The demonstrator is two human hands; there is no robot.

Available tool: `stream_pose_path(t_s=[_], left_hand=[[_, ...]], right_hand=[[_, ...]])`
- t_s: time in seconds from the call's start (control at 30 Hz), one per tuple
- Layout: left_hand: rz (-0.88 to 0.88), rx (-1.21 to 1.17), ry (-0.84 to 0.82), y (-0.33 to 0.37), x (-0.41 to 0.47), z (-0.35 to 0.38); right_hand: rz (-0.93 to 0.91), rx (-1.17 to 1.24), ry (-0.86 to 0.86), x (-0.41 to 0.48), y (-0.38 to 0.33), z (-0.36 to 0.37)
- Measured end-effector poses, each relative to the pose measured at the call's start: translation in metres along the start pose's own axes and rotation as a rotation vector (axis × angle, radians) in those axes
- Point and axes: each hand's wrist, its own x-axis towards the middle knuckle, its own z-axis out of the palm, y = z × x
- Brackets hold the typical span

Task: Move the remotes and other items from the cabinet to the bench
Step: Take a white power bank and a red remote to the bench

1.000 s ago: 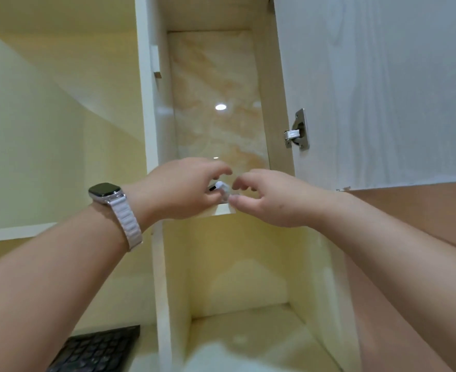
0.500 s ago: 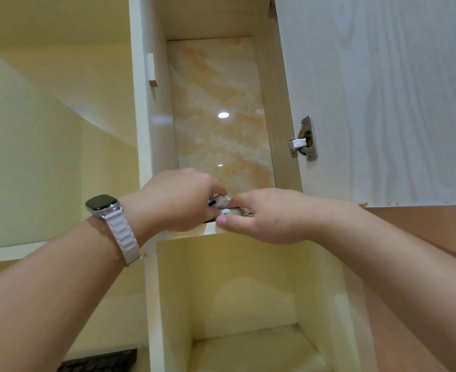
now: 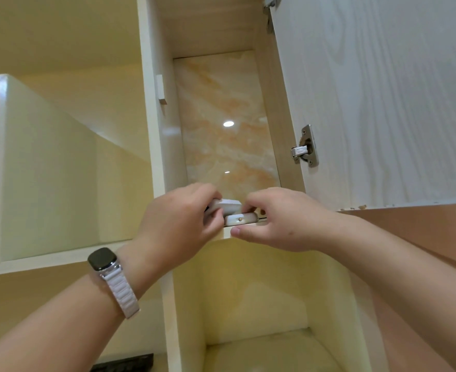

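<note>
Your left hand (image 3: 178,224) is curled around the left end of a white remote (image 3: 228,205), with the fingers wrapped over its near side and the knuckles turned toward you. The remote sits a little above the centre of the frame, tilted slightly, at the front edge of the cabinet shelf (image 3: 227,233). Most of its left end is hidden inside your grip, so I cannot tell how long it is.

Your right hand (image 3: 283,218) comes in from the right. Its fingers are bent down over a second flat white piece (image 3: 240,220) that lies just under the remote and touches it. The thumb (image 3: 238,232) stretches leftward below, along the underside of the shelf lip, so the piece and the lip are pinched between fingers and thumb. A small gold dot shows on the piece's front edge. What the piece is I cannot tell.

Both forearms reach up from the lower corners of the frame and meet at the centre, wrists nearly straight. A dark-faced watch (image 3: 102,259) on a white band sits on your left wrist.

Behind your hands is the marbled back panel (image 3: 226,130). The open cabinet door (image 3: 382,103) fills the upper right, with its metal hinge (image 3: 304,149) on its left edge. A keyboard (image 3: 125,363) shows at the bottom edge.
</note>
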Motion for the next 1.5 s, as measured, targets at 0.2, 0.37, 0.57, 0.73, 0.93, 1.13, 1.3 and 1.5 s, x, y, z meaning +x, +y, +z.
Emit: stream_pose_path(t_s=[0.2,0.37,0.57,0.73,0.93,1.13,1.3,1.5], left_hand=[[0.013,0.005,0.060,0.002,-0.007,-0.017],[-0.101,-0.008,-0.168,0.003,-0.006,-0.025],[-0.207,0.044,-0.310,0.005,-0.003,-0.037],[-0.208,0.016,-0.216,0.007,-0.013,-0.044],[-0.256,0.050,-0.278,0.012,-0.016,-0.053],[-0.264,0.072,-0.273,0.020,-0.026,-0.062],[-0.160,0.104,-0.227,0.018,-0.037,-0.056],[-0.165,0.122,-0.164,0.021,-0.046,-0.051]], right_hand=[[-0.024,-0.017,-0.048,0.000,-0.003,-0.001],[0.027,-0.005,-0.134,0.001,-0.005,-0.002],[0.004,0.038,-0.027,-0.003,-0.003,-0.001],[-0.042,0.064,0.053,-0.001,0.001,0.001],[-0.132,0.010,0.167,-0.008,0.003,0.005],[-0.341,0.034,0.562,-0.024,0.014,0.024],[-0.446,-0.049,0.667,-0.041,0.018,0.024],[-0.327,-0.040,0.650,-0.034,0.010,0.028]])
